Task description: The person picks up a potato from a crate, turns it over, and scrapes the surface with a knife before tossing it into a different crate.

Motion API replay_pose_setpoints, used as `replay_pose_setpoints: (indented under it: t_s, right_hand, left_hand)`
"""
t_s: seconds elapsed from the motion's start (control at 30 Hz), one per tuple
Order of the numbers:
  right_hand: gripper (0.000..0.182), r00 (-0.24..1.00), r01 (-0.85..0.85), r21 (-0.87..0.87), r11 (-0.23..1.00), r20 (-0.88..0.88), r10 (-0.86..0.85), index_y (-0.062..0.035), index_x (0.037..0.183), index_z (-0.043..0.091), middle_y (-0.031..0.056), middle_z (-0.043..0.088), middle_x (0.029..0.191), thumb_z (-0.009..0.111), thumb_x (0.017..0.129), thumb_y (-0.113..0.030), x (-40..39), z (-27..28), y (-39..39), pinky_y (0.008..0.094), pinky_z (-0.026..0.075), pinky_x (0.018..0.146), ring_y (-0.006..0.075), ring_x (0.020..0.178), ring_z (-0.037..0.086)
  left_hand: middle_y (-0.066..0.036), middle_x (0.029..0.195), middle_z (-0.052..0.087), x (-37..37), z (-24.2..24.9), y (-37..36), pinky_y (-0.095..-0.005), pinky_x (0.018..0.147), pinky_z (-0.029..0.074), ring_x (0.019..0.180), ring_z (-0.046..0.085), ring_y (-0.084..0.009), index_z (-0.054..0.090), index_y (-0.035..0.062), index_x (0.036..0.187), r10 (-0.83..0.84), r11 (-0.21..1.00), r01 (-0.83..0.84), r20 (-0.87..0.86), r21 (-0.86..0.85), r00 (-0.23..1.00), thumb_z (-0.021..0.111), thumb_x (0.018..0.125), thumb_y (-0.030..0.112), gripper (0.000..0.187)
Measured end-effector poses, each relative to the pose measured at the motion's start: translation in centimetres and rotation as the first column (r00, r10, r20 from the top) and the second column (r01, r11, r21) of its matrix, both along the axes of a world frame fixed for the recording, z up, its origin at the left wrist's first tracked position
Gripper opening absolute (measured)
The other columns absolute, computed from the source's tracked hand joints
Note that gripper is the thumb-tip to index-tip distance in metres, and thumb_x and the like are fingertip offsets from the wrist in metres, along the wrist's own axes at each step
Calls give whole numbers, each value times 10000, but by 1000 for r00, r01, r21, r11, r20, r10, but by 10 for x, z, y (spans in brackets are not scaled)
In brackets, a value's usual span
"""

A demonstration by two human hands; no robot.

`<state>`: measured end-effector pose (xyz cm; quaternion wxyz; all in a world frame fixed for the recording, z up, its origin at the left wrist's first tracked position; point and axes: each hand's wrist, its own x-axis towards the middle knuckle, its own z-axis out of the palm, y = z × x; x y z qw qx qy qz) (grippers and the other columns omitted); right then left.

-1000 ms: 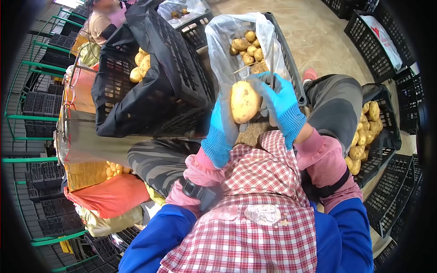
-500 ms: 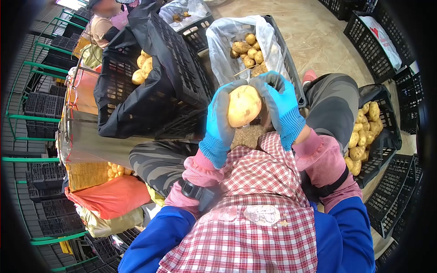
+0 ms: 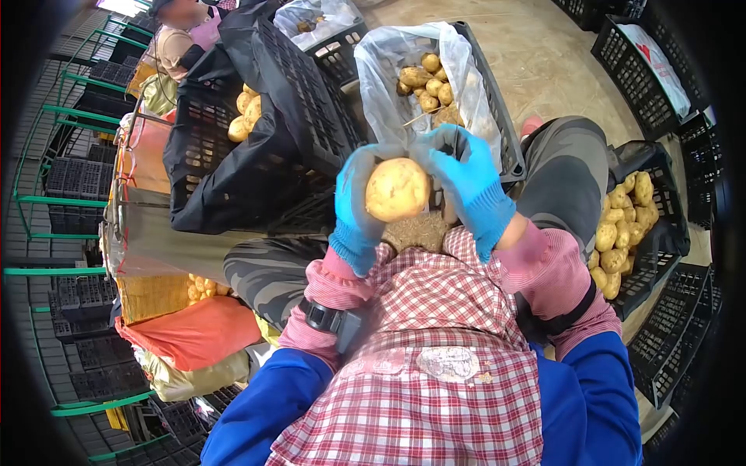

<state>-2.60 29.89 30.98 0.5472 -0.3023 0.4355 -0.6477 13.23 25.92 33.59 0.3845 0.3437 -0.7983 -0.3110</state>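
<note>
A round yellow potato [image 3: 397, 190] is held up in front of my lap. My left hand [image 3: 354, 210], in a blue glove with a grey palm, is wrapped round its left side. My right hand [image 3: 472, 172], gloved the same way, has curled fingers at the potato's upper right edge, with the thumb close beside it. Their tips are partly hidden and slightly blurred. Just beyond my hands stands a black crate [image 3: 497, 101] lined with clear plastic [image 3: 381, 74], holding several potatoes [image 3: 429, 84].
Left is a tilted black crate [image 3: 311, 116] with dark lining and several potatoes [image 3: 247, 114]. Another crate [image 3: 649, 260] with many potatoes [image 3: 622, 229] stands at my right. An orange-red sack [image 3: 198, 334] lies at left. A person [image 3: 183, 39] is at the far upper left.
The potato has moved a little left and down with my left hand and shows a different face. My right hand has shifted slightly left.
</note>
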Motion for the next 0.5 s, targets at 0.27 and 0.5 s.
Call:
replay_pose_setpoints:
  t_s: [0.27, 0.5]
  right_hand:
    - [267, 943, -98, -73, 993, -325, 69, -2, 959, 622, 35, 616, 770, 756, 881, -219, -6, -3, 0, 249, 467, 549, 79, 623, 551]
    - [346, 980, -164, 168, 972, -83, 180, -3, 940, 646, 14, 626, 771, 812, 837, -287, -10, 4, 0, 279, 507, 641, 99, 725, 604]
  left_hand:
    - [-124, 978, 678, -5, 6, 1, -356, 789, 526, 861, 654, -231, 621, -26, 1075, -70, 995, 71, 12, -70, 997, 627, 896, 70, 204]
    - [-167, 978, 673, 14, -27, -5, -375, 774, 535, 859, 672, -293, 605, -16, 1108, -39, 965, 61, 92, -255, 995, 717, 840, 87, 308]
